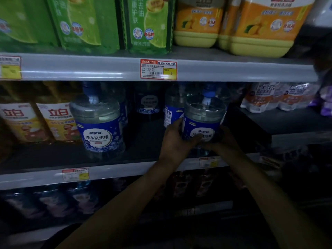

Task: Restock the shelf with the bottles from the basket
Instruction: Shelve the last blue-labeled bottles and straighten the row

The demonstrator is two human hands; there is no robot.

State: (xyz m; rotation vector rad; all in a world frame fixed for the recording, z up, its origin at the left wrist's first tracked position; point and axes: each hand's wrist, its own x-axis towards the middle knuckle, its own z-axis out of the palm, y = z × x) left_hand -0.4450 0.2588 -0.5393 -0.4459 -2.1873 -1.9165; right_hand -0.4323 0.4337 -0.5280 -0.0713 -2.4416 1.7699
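Head view: the left hand (177,139) and right hand (226,141) curl closely round the lower sides of an upright, clear, blue-labelled bottle (203,114) at the front of the dim middle shelf (140,151), a matching bottle (98,123) well apart to its left, with green packs (86,24) and orange jugs (260,27) above.
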